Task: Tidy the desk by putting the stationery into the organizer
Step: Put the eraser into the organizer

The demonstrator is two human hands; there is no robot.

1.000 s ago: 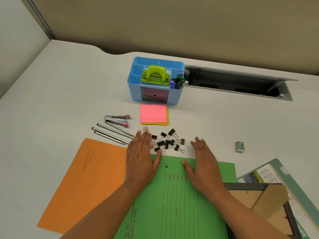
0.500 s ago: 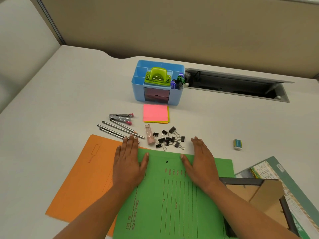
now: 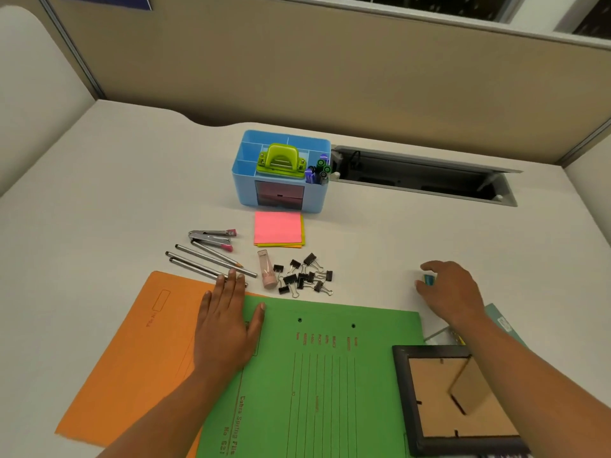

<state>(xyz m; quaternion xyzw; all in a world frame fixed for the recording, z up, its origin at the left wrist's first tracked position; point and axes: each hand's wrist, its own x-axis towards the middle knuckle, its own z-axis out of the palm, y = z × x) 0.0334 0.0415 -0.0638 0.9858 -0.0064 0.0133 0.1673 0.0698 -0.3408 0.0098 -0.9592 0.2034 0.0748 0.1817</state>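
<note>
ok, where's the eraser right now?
Head view, right side of the desk: the eraser sits between thumb and forefinger of the right hand, right of the binder clips, just past the green folder.

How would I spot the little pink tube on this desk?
Start at the blue organizer and come toward you past the pink sticky notes. The tube lies between the pencils and the black clips; it alone is pale pink and rounded.
</note>
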